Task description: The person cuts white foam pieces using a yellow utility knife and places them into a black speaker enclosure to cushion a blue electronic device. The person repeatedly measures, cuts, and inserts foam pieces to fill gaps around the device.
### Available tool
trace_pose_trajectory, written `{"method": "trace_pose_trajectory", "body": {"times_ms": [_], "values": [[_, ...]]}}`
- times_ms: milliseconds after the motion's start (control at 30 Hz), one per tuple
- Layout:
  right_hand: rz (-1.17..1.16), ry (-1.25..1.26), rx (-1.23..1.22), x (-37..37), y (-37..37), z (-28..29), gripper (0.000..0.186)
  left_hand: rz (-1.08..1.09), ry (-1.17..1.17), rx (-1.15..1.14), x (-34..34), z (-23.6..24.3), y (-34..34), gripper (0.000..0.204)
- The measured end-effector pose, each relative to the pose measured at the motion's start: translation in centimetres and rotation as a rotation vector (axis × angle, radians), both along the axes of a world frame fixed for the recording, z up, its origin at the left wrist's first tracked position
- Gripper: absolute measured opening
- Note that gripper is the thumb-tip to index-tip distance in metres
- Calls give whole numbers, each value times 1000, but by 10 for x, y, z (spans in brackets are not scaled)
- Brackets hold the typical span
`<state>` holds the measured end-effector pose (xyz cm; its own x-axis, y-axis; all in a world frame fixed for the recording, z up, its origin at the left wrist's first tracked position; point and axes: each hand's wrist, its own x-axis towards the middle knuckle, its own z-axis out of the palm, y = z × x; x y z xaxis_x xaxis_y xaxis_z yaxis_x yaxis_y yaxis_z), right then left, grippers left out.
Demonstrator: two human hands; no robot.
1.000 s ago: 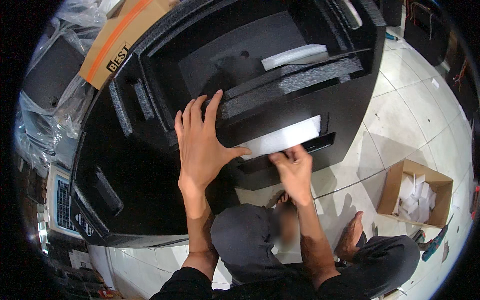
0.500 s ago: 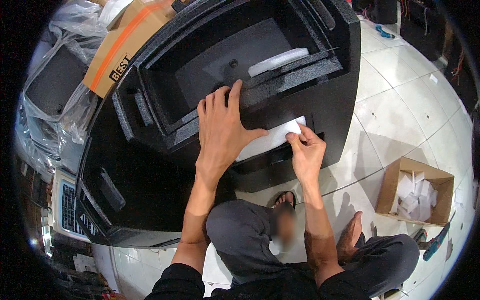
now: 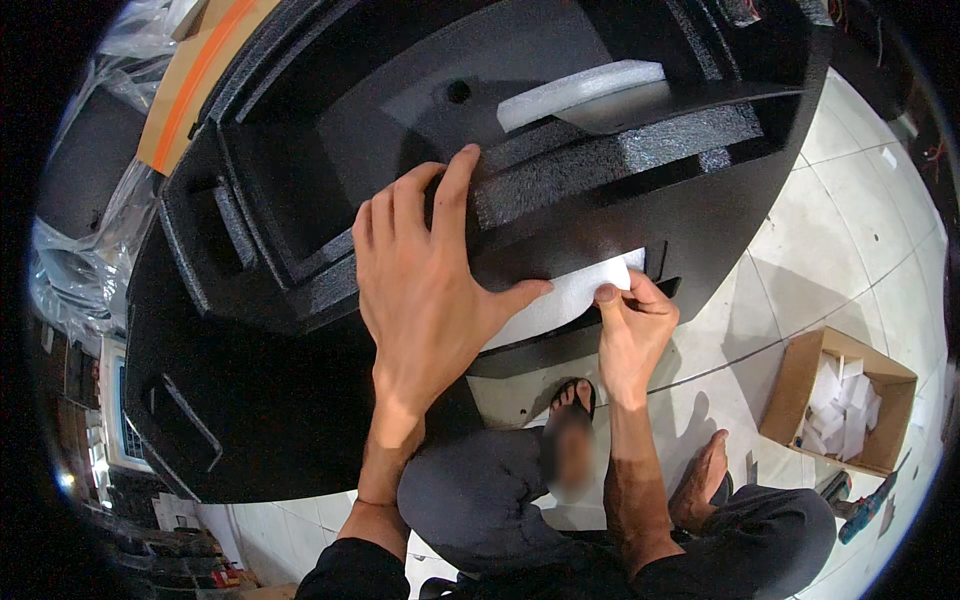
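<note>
A large black textured cabinet (image 3: 300, 400) with recessed handles lies in front of me, its deep cavity facing up. My left hand (image 3: 425, 265) is spread over the cavity's near edge, fingertips at the rim. Its thumb rests on a white foam strip (image 3: 565, 300) lying against the cabinet's near face. Between thumb and fingers, my right hand (image 3: 637, 335) pinches the strip's right end, which curls up. Part of the strip is hidden behind my left hand. A second white foam piece (image 3: 580, 92) sits inside the cavity, beside a thin dark flap (image 3: 650, 108).
On the tiled floor at right stands an open cardboard box (image 3: 790, 390) of white foam scraps. A blue-green power tool (image 3: 868, 510) lies near it. Plastic-wrapped black goods (image 3: 90, 170) and a carton with orange tape (image 3: 200, 85) are at far left. My knee (image 3: 470, 480) is close to the cabinet.
My view has come closer to the cabinet, so it looks larger. The strip's right end, in my right hand's pinch, is now bent up more. My left hand keeps its place at the rim.
</note>
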<state>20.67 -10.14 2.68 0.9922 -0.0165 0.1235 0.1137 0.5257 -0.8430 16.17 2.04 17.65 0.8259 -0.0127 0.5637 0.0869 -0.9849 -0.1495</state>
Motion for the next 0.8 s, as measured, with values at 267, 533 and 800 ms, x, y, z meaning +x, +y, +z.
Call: {"method": "trace_pose_trajectory", "body": {"times_ms": [267, 533, 800], "values": [[-54, 24, -92, 0, 5, 14, 8, 53, -10, -30, 0, 3, -3, 107], [-103, 82, -111, 2, 8, 25, 9, 74, -22, -39, -1, -1, -5, 107], [-123, 116, -126, 5, 10, 24, 20, 44, -8, -31, -2, 4, -5, 105]]}}
